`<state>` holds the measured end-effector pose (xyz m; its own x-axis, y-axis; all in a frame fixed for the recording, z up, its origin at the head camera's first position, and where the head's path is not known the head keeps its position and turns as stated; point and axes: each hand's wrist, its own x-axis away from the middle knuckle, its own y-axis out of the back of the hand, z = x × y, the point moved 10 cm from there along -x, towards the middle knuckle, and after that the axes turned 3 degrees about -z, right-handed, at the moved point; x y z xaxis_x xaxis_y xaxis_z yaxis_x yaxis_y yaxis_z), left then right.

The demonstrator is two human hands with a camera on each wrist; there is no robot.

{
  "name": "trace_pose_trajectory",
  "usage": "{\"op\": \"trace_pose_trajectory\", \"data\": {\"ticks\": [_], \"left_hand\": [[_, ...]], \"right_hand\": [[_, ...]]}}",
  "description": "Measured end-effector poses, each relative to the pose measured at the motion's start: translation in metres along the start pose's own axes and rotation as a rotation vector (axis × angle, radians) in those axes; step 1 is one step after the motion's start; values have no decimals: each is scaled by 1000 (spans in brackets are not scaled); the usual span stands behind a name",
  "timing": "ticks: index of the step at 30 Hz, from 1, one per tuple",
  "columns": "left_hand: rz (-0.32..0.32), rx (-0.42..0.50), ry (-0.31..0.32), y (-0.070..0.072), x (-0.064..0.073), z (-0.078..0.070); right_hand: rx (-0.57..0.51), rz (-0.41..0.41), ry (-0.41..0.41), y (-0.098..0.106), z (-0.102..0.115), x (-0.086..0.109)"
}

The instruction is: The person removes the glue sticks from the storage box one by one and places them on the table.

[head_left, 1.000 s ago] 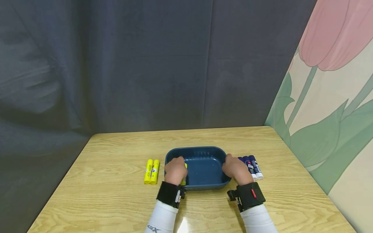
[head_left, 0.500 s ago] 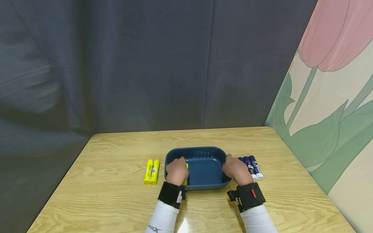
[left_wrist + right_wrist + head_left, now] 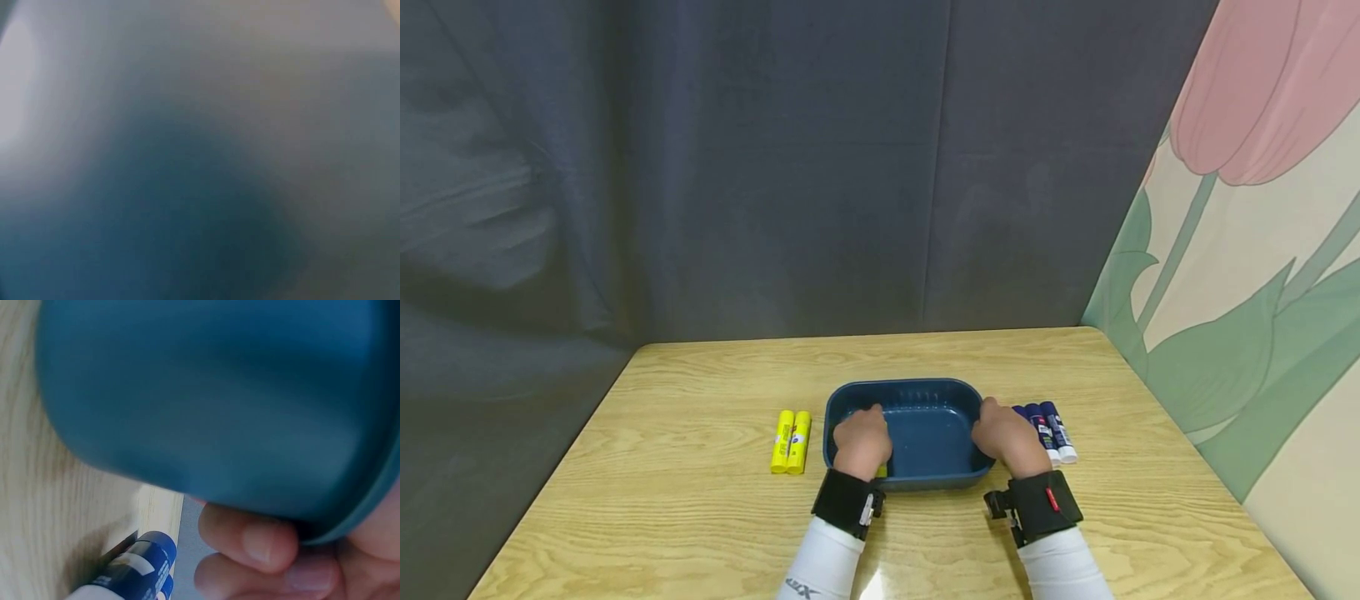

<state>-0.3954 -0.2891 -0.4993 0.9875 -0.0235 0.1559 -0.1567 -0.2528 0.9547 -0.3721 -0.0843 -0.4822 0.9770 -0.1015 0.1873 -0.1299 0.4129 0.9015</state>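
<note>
A dark blue rectangular tray rests on the wooden table. Inside its left end is my left hand, fingers curled down round a yellow glue stick. Most of that stick is hidden under the hand. My right hand grips the tray's right rim; in the right wrist view its fingers curl beneath the rim from outside. Only a blue-grey blur shows in the left wrist view.
Two yellow glue sticks lie side by side left of the tray. Several dark blue glue sticks with white ends lie just right of my right hand. Behind the table hangs a dark curtain; a flower-painted wall borders its right side.
My left hand has slid slightly right inside the tray, and the yellow glue stick has moved with it. The right hand and the tray have stayed in place.
</note>
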Motion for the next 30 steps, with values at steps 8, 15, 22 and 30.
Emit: {"op": "trace_pose_trajectory", "data": {"ticks": [8,15,22,30], "left_hand": [[12,6,-4,-2,-1,0],[26,44,1,0,-1,2],[37,41,0,0,0,3],[37,73,-8,1,0,4]], "right_hand": [[-3,3,-1,-1,0,0],[10,-4,5,2,1,0],[14,-3,6,3,2,1],[11,0,8,3,2,1]]}}
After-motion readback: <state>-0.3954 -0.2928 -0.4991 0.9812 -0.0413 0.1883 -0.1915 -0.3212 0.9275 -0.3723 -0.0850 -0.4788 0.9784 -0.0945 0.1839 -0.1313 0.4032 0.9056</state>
